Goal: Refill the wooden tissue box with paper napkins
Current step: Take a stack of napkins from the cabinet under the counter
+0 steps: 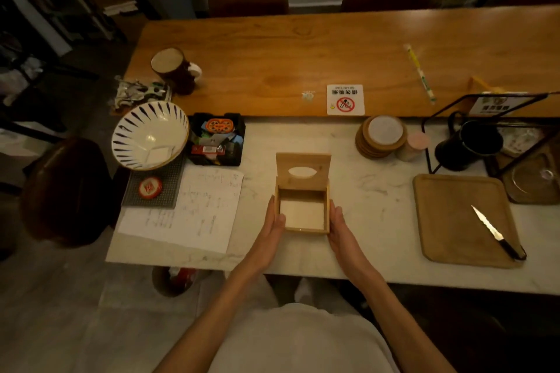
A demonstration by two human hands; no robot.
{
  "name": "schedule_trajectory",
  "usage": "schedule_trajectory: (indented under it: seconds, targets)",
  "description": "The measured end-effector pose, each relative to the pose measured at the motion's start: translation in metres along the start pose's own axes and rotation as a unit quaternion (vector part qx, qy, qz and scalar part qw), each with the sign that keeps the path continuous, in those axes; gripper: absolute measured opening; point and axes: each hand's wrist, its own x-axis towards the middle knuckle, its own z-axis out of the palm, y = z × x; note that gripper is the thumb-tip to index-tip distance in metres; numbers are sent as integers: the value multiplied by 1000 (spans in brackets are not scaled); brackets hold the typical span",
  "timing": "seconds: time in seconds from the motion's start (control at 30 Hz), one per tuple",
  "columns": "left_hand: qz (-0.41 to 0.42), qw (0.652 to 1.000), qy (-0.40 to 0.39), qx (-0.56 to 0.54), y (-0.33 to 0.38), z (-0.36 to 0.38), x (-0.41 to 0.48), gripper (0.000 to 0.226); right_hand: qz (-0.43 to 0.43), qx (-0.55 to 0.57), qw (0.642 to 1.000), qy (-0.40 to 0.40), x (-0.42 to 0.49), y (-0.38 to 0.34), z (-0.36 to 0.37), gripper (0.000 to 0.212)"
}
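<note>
**Open wooden box cradled between two hands on the marble counter**

Head view: a small square light-wood tissue box point(303, 209) is sitting on the pale marble-patterned counter point(363, 239), its hinged lid with an oval slot point(303, 171) standing upright at the far side. A pale flat layer is showing at the bottom of the box; whether it is napkins or the bare base cannot be told.

The left hand point(272, 230) is lying flat against the box's left wall, fingers extended and the thumb resting on the near left corner. The right hand point(341, 228) is pressing flat against the right wall in the same way. Both hands are open and straight, bracketing the box rather than curling around it.

The counter's near edge is running just behind the wrists. Bare marble is lying open to the right of the box, reaching to a tan rounded-square cutting board point(454, 215) with a black-handled serrated knife point(497, 232) lying on it. To the left, a white handwritten sheet of paper point(197, 209) is lying near the box without touching it. Beyond the lid, clear marble is stretching to the edge of the long brown wooden table point(288, 54). A stack of round cork-rimmed coasters point(381, 136) is standing well apart at the far right.
</note>
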Motion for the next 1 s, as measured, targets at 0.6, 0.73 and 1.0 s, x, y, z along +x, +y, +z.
schedule_trajectory:
  seconds: [0.6, 0.73, 1.0]
  targets:
    - [9, 880, 130, 456, -87, -1, -52, 63, -12, -601, 769, 217, -43, 92, -11, 67]
    - [-2, 849, 52, 526, -131, -3, -61, 67, 43, -649, 745, 148, -47, 118, -18, 71]
    - [-47, 863, 21, 503, -105, -12, -52, 64, 78, -652, 744, 121, -45, 107, -16, 75]
